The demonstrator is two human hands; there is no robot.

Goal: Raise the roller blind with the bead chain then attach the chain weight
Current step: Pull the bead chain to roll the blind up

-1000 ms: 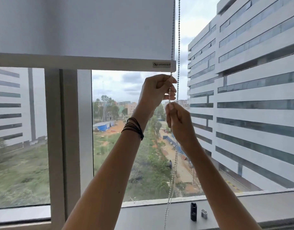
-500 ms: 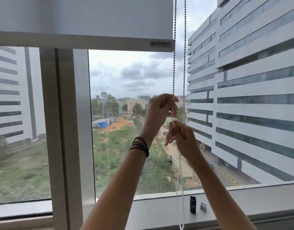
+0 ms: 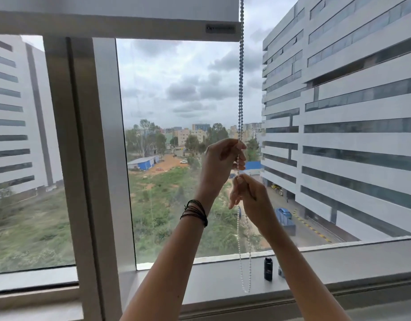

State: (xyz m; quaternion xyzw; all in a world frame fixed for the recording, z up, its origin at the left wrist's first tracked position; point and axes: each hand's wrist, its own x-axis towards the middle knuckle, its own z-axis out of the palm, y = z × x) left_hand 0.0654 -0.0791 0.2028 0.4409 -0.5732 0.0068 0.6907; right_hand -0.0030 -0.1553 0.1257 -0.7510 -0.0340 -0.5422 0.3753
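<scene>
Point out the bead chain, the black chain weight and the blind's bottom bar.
bead chain (image 3: 241, 89), head view, on the taut strand above the hands
black chain weight (image 3: 268, 268), head view, mid body
bottom bar (image 3: 107, 27), head view, front face

**What's at the window, counted**

One blind (image 3: 114, 10), one bead chain (image 3: 241, 89) hanging as a single loop. Two hands on it: the left hand (image 3: 219, 163) and the right hand (image 3: 251, 195). One bunch of dark bracelets (image 3: 195, 212) on the left wrist. On the sill (image 3: 350, 267), one black weight (image 3: 268, 268) and possibly one small second piece (image 3: 281, 272), mostly hidden.
</scene>
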